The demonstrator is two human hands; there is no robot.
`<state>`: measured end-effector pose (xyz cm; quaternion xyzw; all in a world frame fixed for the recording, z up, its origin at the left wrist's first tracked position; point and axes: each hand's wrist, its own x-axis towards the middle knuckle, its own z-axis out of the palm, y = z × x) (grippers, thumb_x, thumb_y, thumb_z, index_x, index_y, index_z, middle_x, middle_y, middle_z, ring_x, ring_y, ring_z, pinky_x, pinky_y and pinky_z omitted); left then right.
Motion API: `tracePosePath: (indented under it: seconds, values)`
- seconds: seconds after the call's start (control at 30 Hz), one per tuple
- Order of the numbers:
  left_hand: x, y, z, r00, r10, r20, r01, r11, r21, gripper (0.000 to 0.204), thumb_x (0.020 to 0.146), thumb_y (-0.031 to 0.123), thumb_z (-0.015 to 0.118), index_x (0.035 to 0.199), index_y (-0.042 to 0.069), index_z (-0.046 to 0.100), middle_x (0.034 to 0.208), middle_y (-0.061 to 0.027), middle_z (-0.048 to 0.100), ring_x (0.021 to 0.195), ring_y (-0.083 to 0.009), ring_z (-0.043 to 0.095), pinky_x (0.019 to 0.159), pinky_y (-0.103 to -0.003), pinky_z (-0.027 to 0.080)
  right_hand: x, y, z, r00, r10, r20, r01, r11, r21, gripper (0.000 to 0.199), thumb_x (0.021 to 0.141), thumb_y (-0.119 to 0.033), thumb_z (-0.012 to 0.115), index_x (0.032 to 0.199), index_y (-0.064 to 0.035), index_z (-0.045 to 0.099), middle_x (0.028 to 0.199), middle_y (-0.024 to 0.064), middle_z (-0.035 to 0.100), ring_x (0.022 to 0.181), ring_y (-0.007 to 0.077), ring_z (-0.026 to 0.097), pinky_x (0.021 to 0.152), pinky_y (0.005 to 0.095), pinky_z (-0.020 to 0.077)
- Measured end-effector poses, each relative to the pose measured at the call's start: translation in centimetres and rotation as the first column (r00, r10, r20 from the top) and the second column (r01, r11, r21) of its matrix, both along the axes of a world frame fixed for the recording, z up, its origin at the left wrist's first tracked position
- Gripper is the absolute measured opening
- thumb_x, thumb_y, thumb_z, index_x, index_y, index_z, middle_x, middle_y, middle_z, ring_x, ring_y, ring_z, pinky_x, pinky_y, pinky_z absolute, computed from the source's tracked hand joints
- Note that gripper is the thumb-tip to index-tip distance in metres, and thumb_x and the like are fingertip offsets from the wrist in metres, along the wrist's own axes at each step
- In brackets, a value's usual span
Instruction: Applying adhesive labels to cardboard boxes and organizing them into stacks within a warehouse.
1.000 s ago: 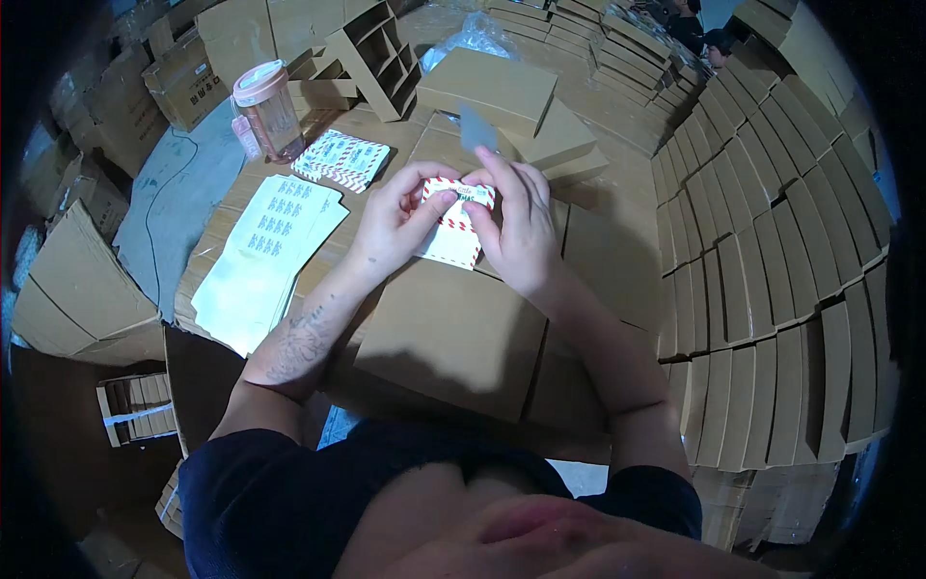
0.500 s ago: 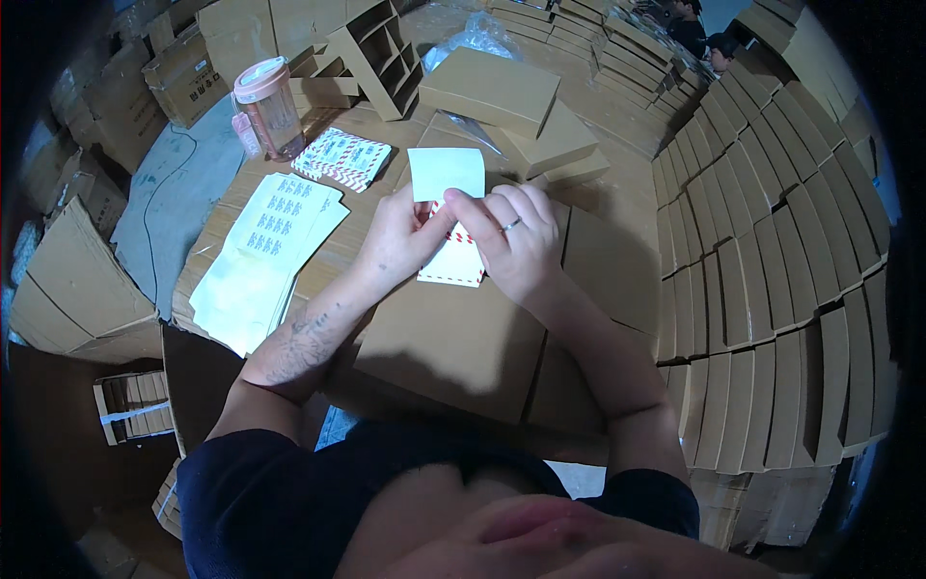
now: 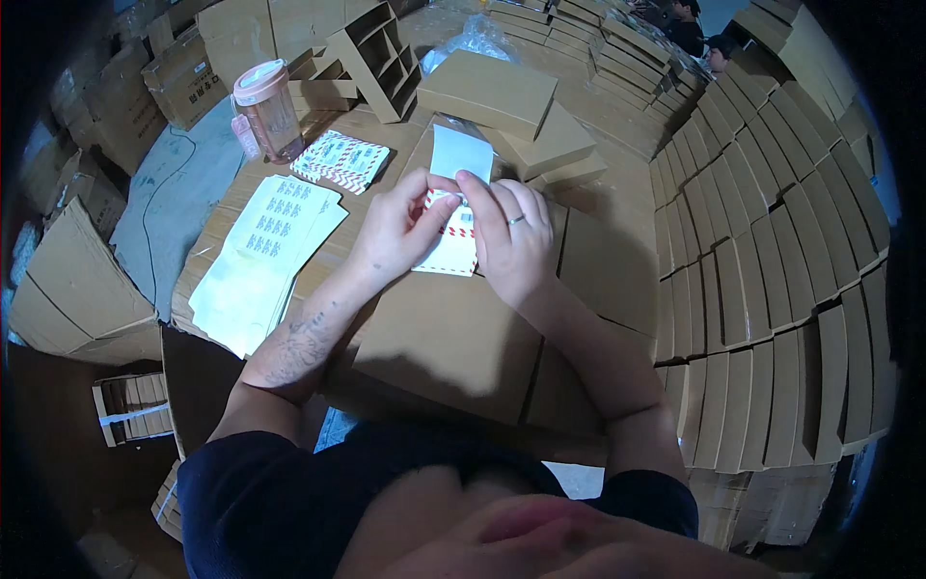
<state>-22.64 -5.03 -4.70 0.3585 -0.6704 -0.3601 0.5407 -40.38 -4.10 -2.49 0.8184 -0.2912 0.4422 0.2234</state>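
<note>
Between my two hands is a white card with a red striped border [image 3: 447, 255], held above a flat brown carton [image 3: 449, 333]. A blank pale piece of paper [image 3: 463, 152] rises beyond my fingertips; whether it is joined to the card is hidden. My left hand [image 3: 403, 224] is closed on the card's left side, thumb across its face. My right hand [image 3: 513, 232], with a ring on one finger, pinches at the upper part, thumb and fingertips meeting the left hand's.
Left on the cardboard-topped table lie printed sheets [image 3: 256, 256] and a stack of striped cards [image 3: 342, 160]. A pink-lidded bottle [image 3: 267, 111] stands behind them. Flat boxes [image 3: 490, 89] and a cardboard divider tray [image 3: 371, 58] sit farther back. Stacked cartons [image 3: 772, 261] wall the right. Someone works far right.
The pale paper has shifted up and to the right and now leans slightly. The striped card beneath has moved a little up and left, and my fingers have changed their grip slightly.
</note>
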Motion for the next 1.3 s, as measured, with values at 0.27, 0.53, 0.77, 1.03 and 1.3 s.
tracePosePath:
  seconds: [0.27, 0.53, 0.77, 1.03, 1.3]
  values:
    - [-0.1, 0.2, 0.8, 0.964, 0.072, 0.255, -0.012, 0.973, -0.229, 0.021, 0.098, 0.024, 0.062, 0.108, 0.006, 0.063, 0.070, -0.0131, 0.065, 0.060, -0.0220, 0.066, 0.056, -0.034, 0.049, -1.1, -1.1, -0.8, 0.991, 0.101, 0.082, -0.097, 0.994, -0.060, 0.051, 0.081, -0.007, 0.065, 0.131, -0.0113, 0.057, 0.094, 0.0082, 0.058, 0.085, 0.0257, 0.057, 0.076, 0.0388, 0.0480]
    - [-0.2, 0.3, -0.4, 0.991, 0.038, 0.131, -0.019, 0.990, -0.140, 0.025, 0.095, 0.018, 0.064, 0.113, 0.002, 0.061, 0.076, -0.0120, 0.068, 0.064, -0.0176, 0.066, 0.058, -0.031, 0.051, -1.3, -0.7, -0.4, 0.987, 0.146, -0.063, -0.154, 0.978, -0.139, 0.066, 0.070, 0.003, 0.074, 0.131, -0.0104, 0.051, 0.093, 0.0088, 0.058, 0.080, 0.0283, 0.058, 0.070, 0.0406, 0.0498]
    - [-0.6, -0.5, -1.8, 0.996, -0.026, -0.080, 0.032, 0.996, 0.082, 0.025, 0.093, 0.008, 0.062, 0.116, -0.002, 0.059, 0.085, -0.0084, 0.070, 0.072, -0.0095, 0.064, 0.063, -0.026, 0.052, -0.8, -0.1, -0.3, 0.993, 0.066, -0.101, -0.071, 0.997, -0.041, 0.056, 0.077, -0.004, 0.069, 0.131, -0.0118, 0.056, 0.091, 0.0076, 0.057, 0.079, 0.0262, 0.058, 0.069, 0.0378, 0.0500]
    - [-0.2, -1.2, -0.9, 0.984, 0.063, -0.164, -0.065, 0.998, -0.007, 0.022, 0.094, 0.004, 0.059, 0.116, 0.000, 0.058, 0.083, -0.0033, 0.067, 0.071, -0.0064, 0.061, 0.063, -0.023, 0.050, -0.2, -0.4, -1.3, 0.996, 0.024, -0.090, -0.032, 0.995, -0.092, 0.061, 0.083, -0.007, 0.060, 0.143, -0.0164, 0.049, 0.098, 0.0093, 0.056, 0.092, 0.0264, 0.059, 0.079, 0.0387, 0.0513]
    - [-0.3, -1.5, -1.6, 0.996, -0.038, -0.079, 0.043, 0.997, 0.066, 0.015, 0.096, 0.013, 0.062, 0.104, 0.000, 0.060, 0.077, -0.0037, 0.066, 0.067, -0.0052, 0.059, 0.059, -0.023, 0.047, -0.9, -1.1, -1.7, 1.000, -0.025, -0.001, 0.025, 0.998, 0.052, 0.060, 0.084, -0.007, 0.060, 0.142, -0.0116, 0.048, 0.101, 0.0111, 0.060, 0.097, 0.0296, 0.060, 0.085, 0.0411, 0.0495]
